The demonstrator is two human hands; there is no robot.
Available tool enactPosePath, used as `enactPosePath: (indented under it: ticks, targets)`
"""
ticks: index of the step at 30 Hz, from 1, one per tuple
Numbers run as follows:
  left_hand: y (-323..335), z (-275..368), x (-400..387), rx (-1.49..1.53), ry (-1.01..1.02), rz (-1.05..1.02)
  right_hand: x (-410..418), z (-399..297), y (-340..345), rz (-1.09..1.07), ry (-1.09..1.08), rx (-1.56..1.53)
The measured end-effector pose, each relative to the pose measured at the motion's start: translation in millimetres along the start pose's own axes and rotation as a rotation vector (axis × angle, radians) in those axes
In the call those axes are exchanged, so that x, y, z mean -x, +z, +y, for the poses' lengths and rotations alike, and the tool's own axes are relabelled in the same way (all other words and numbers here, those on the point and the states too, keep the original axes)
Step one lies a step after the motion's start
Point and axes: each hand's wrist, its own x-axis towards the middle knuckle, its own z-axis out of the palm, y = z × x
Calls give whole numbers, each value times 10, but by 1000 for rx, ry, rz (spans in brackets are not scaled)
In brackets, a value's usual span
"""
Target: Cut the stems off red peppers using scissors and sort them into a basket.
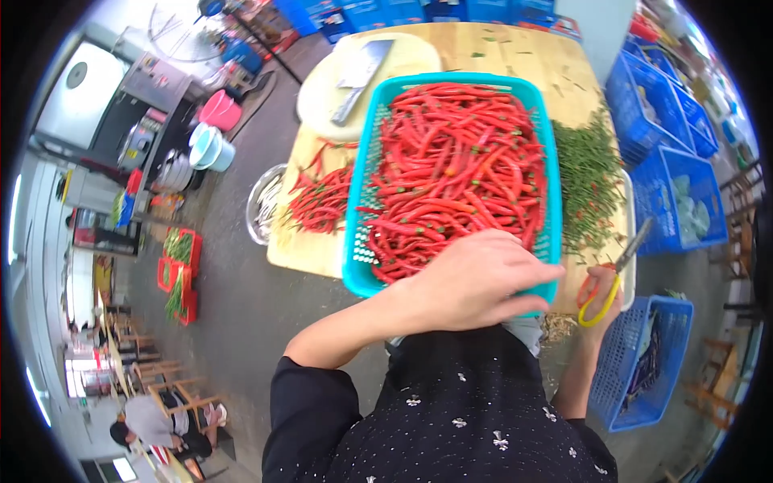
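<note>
My left hand (492,275) is over the near right corner of a turquoise plastic basket (554,199). Its thumb and fingers are apart with nothing visible between them; the palm is hidden. Long red chillies (459,163) fill the basket, many with short green stem ends. At the right, my right hand (604,299) grips scissors (628,253) by their yellow and orange handles, the blades pointing up and away. Cut green stems (586,181) lie heaped just right of the basket. A smaller pile of red chillies (323,199) rests against its left side.
A cleaver (362,75) lies on a round chopping board (416,54) at the wooden table's (531,54) far left. A metal bowl (250,208) sits beyond the left edge. Blue crates (682,199) line the right, another crate (676,362) nearer me. A person (157,416) sits far left.
</note>
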Motion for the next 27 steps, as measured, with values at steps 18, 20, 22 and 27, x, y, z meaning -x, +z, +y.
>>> enactPosePath:
  ticks: [18,20,22,27]
  targets:
    - [-1543,-1294,1889,-639,-786,377,-12,127,83,94,-81,158]
    - [-1544,-1317,1892,-751,-830,305,-34,205,22,87,-80,142]
    - [-1581,-1325,1930,-663,-946,338,0,172,11,62,-48,66]
    - [-1584,-1413,2158,-666,-990,183,-3,158,115,95,-238,347]
